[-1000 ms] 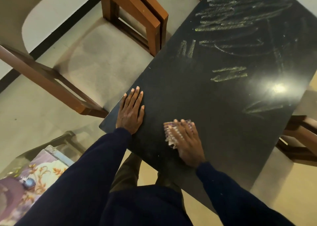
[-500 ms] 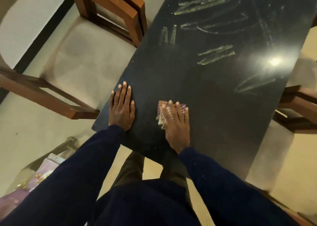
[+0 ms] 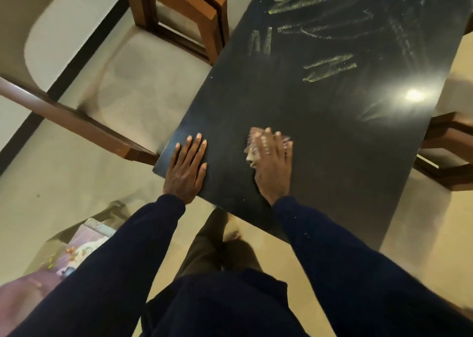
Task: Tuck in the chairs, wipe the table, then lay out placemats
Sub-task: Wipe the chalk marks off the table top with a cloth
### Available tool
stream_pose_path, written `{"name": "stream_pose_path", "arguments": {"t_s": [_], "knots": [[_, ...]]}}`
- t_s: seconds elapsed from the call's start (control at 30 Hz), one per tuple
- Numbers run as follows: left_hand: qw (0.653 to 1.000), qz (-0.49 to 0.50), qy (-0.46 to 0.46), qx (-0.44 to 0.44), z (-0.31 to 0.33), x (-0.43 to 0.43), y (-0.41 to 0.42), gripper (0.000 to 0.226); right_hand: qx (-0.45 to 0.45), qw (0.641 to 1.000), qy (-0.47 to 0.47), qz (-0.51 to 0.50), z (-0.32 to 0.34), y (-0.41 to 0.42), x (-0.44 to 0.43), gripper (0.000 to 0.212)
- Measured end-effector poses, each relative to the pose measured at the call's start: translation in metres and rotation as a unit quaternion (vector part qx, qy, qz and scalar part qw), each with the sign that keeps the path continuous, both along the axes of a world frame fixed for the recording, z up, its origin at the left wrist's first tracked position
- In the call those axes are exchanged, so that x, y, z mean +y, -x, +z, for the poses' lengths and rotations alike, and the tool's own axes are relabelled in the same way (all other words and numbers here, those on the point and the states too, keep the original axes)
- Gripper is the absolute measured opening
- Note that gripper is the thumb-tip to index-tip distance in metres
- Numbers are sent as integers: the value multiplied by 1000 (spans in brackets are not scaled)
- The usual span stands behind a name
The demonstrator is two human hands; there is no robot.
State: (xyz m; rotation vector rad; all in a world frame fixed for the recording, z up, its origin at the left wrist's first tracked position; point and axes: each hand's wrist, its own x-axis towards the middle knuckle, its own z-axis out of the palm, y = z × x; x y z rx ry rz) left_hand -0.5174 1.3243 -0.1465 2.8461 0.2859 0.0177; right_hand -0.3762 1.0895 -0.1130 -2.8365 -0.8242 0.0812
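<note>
Your left hand [image 3: 185, 169] lies flat on the table [image 3: 320, 137] near its corner, fingers straight and together, holding nothing. Your right hand [image 3: 273, 165] presses a cloth [image 3: 252, 146] onto the table just beside it. Its fingers look straight over the cloth, though blurred. Pale streaks [image 3: 330, 68] mark the far part.

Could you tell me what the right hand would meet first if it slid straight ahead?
The right hand with its cloth would cross bare table, then likely meet the pale smears.
</note>
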Motion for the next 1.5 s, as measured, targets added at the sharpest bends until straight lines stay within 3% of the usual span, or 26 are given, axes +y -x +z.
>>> {"name": "stream_pose_path", "arguments": {"t_s": [0.07, 0.13, 0.2, 0.37, 0.47, 0.53, 0.6, 0.77, 0.83, 0.97, 1.1, 1.2, 1.37, 1.5], "knots": [[1000, 12, -13, 7, 0, -5, 18, 60, 23, 994, -14, 110, 0, 45, -13, 89], [999, 25, -19, 13, 3, -15, 26, 60, 32, 977, -15, 208, -1, 79, -49, 76], [999, 23, -2, 24, 7, -29, 31, 61, 38, 973, -21, 225, 1, 97, -99, 68], [999, -42, -2, 27, 8, -58, 9, 63, 11, 1000, 15, 26, 5, 50, -178, 83], [997, -67, 5, 28, 7, -73, -20, 64, -2, 990, 16, -142, 5, 1, -165, 81], [996, -86, 9, 32, 7, -81, -42, 64, -10, 981, 7, -193, 1, -24, -142, 76], [995, -97, 8, 32, 5, -85, -60, 65, -10, 985, 8, -170, -2, -30, -119, 77], [991, -130, 14, 21, 6, -88, -117, 66, 30, 999, 18, 32, 4, 3, -147, 89], [989, -145, 16, 8, 8, -89, -147, 65, 21, 1000, -2, 0, 5, -1, -182, 85], [980, -198, -1, -2, 7, -93, -195, 65, 6, 980, 4, -200, 8, -53, -218, 90], [976, -218, -4, -2, 7, -114, -232, 64, -15, 946, -5, -325, -1, -135, -198, 70], [973, -230, -9, -10, 8, -133, -253, 63, -7, 961, -5, -276, -3, -157, -164, 72], [967, -253, 0, -19, 9, -174, -287, 62, 34, 998, 14, -43, 3, -102, -209, 87], [970, -242, 1, -14, 10, -198, -304, 60, 18, 988, -2, -154, 9, -115, -275, 81]]}}
